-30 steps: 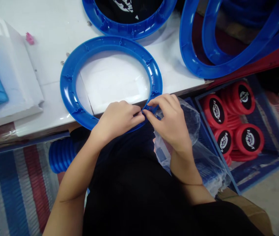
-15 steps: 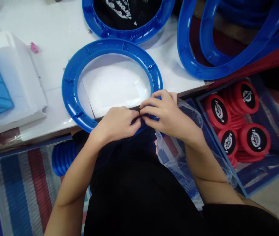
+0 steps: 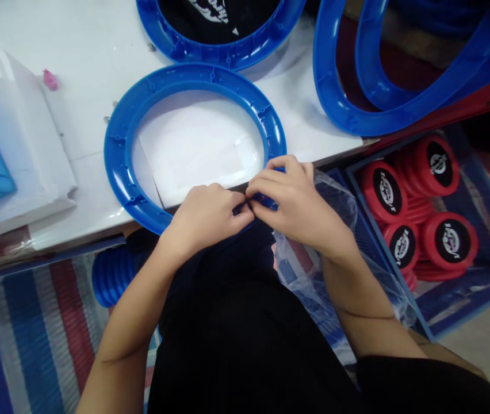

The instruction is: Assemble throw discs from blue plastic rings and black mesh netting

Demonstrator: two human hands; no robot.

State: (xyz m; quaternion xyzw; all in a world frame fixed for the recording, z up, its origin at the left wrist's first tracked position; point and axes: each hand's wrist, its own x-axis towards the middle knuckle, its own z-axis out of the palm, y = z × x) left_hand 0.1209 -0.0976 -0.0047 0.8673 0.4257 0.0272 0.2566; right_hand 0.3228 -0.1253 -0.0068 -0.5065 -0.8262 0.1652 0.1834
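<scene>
A blue plastic ring [image 3: 117,146] lies with its ribbed hollow side up, its near edge jutting over the table edge. At that near edge my left hand [image 3: 206,217] is closed, thumb and forefinger pinched together. My right hand [image 3: 292,198] meets it there with bent fingers, its thumb and forefinger also pinched. Their fingertips almost touch. Whatever sits between them is small, dark and mostly hidden. Behind, a second blue ring [image 3: 228,56] surrounds a black sheet [image 3: 253,23] with white print.
More blue rings [image 3: 329,86] lean at the right. Below them a blue crate [image 3: 478,305] holds red discs [image 3: 450,241] with black centres. A white foam box [image 3: 33,138] stands at left, near a pink scrap [image 3: 50,79]. Clear plastic film [image 3: 335,198] hangs beside my right arm.
The view has shifted slightly, so the table things sit a little further left. Both hands stay at the ring's near edge, with only a small movement of the left fingers.
</scene>
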